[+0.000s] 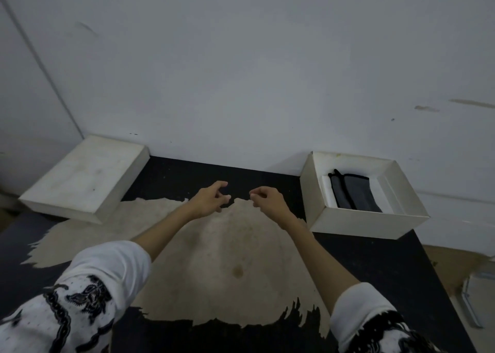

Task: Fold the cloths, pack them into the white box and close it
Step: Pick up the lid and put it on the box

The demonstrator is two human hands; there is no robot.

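Black table (348, 259), worn tan patch mid; white lid (83, 178) far left, open white box (359, 224) far right.

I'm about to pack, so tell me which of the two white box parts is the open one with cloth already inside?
The white box on the right, near the right hand: it faces up, with a folded dark cloth inside. The lid on the left lies closed side up.

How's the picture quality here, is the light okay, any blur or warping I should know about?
Head view: dim, flat light with a brighter patch on the wall; no glare. Wide-angle warping bends the table edges and the lid. Both hands, left and right, read fairly sharp, while the sleeves at the bottom are soft. The dark cloth in the box shows little detail.
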